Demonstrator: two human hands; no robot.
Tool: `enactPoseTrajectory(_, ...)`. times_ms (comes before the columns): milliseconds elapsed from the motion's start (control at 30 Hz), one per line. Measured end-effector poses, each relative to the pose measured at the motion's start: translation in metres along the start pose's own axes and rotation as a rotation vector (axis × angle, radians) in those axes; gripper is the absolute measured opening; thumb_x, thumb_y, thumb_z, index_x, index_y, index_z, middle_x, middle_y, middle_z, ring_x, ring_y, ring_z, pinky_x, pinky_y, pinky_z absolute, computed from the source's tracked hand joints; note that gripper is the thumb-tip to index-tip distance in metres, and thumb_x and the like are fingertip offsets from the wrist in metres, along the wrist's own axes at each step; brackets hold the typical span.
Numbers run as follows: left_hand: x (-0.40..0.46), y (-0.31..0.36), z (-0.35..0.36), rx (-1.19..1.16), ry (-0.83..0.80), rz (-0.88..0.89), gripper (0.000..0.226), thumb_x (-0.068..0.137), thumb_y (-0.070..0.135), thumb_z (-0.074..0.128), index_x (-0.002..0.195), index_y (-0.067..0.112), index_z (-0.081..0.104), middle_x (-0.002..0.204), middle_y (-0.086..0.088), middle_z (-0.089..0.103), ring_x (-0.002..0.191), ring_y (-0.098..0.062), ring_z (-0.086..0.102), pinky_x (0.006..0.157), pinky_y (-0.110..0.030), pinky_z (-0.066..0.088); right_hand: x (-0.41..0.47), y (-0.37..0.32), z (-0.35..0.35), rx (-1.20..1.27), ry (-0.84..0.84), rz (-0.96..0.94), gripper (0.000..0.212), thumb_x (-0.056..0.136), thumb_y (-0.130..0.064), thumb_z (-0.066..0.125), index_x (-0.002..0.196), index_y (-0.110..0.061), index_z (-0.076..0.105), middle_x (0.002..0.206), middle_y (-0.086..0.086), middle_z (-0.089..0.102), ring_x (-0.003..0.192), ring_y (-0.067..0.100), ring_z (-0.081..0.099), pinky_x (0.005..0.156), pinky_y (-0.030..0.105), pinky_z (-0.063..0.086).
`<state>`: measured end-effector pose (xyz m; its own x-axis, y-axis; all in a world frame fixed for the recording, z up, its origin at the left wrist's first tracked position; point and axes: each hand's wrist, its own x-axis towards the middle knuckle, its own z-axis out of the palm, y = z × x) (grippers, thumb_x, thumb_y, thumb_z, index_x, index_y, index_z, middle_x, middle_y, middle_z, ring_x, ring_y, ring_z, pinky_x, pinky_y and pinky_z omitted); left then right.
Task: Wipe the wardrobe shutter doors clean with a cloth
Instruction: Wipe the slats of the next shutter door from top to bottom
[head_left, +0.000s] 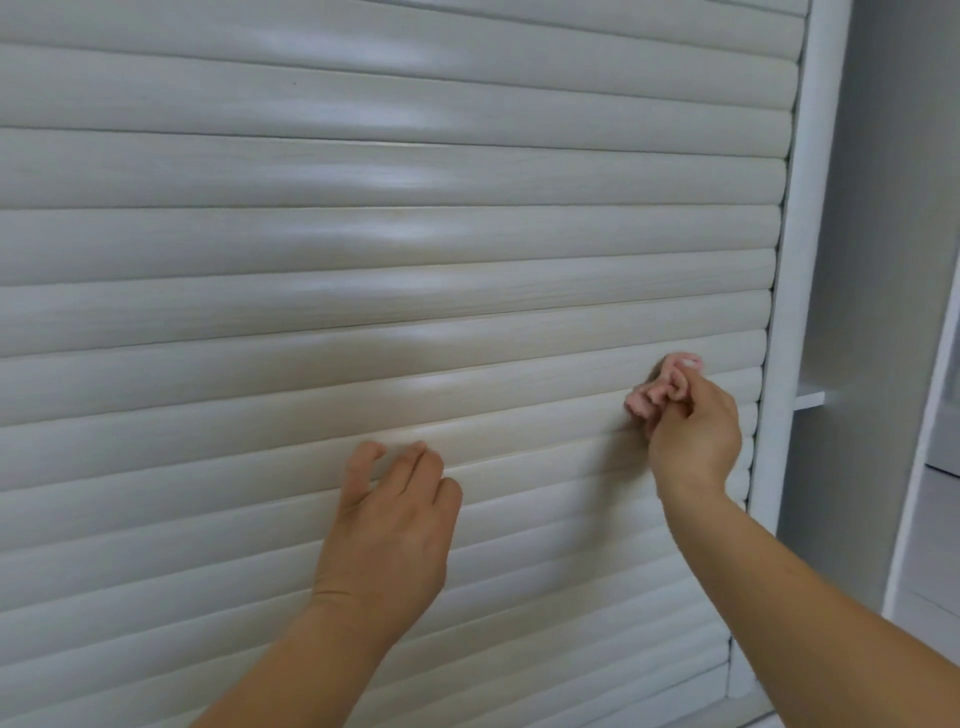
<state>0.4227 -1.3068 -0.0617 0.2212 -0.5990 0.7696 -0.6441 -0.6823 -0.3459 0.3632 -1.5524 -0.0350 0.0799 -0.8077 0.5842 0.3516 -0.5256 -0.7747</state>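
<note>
While right hand (693, 431) pinches cloth (660, 387), white frame (795, 291) flanks shutter (363, 234) — shelf (809, 399) beyond.

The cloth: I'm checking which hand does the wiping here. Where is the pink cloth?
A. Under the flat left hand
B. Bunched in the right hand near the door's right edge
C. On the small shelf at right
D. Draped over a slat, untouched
B: the pink cloth is bunched in the right hand's curled fingers against the shutter door, while the left hand holds nothing.
</note>
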Motion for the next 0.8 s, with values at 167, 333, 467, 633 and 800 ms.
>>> enactPoseTrajectory(167,0.015,-0.002,-0.006,-0.178,0.039,-0.082,0.03,0.062,0.004,0.028,0.064,0.017,0.056,0.091,-0.005,0.066,0.066,-0.023,0.063,0.09,-0.042,0.028,-0.052,-0.029,0.042,0.067,-0.108,-0.081,0.034,0.093,0.015,0.032,0.065,-0.005,0.037,0.068,0.014,0.034,0.056,0.018,0.036,0.047,0.024,0.036)
enactPoseTrajectory(333,0.041,-0.016,-0.023,-0.36,0.054,-0.182,0.024,0.062,0.012,0.035,0.066,0.02,0.057,0.101,-0.002,0.067,0.076,-0.019,0.065,0.084,-0.037,0.027,-0.081,-0.063,0.054,0.067,-0.287,-0.114,0.031,0.09,0.007,0.052,0.112,-0.007,0.068,0.108,0.001,0.058,0.099,0.007,0.056,0.09,0.012,0.044)
enactPoseTrajectory(467,0.071,-0.034,-0.05,-0.472,-0.02,-0.278,0.024,0.06,0.013,0.037,0.068,0.022,0.057,0.098,0.003,0.065,0.083,-0.018,0.062,0.084,-0.035,0.026,-0.029,-0.091,0.07,0.086,0.012,0.119,0.028,0.094,0.007,0.044,0.117,0.005,0.06,0.107,0.012,0.054,0.096,0.011,0.058,0.088,0.026,0.051)
enactPoseTrajectory(633,0.112,-0.053,-0.097,-0.561,-0.233,-0.493,0.031,0.058,0.01,0.038,0.079,0.026,0.054,0.08,0.012,0.059,0.072,-0.012,0.059,0.079,-0.028,0.02,-0.056,-0.132,0.077,-0.064,-0.266,0.443,0.033,0.098,-0.016,0.048,0.116,-0.039,0.063,0.114,0.007,0.062,0.098,0.035,0.061,0.071,0.044,0.053)
enactPoseTrajectory(800,0.14,-0.088,-0.168,-0.583,-0.599,-0.749,0.036,0.087,0.014,0.044,0.119,0.031,0.046,0.118,0.015,0.054,0.109,-0.003,0.05,0.088,-0.023,0.012,-0.049,-0.227,0.087,0.122,-0.301,0.68,0.032,0.099,-0.012,0.046,0.107,-0.036,0.066,0.092,0.01,0.07,0.068,0.031,0.059,0.05,0.027,0.042)
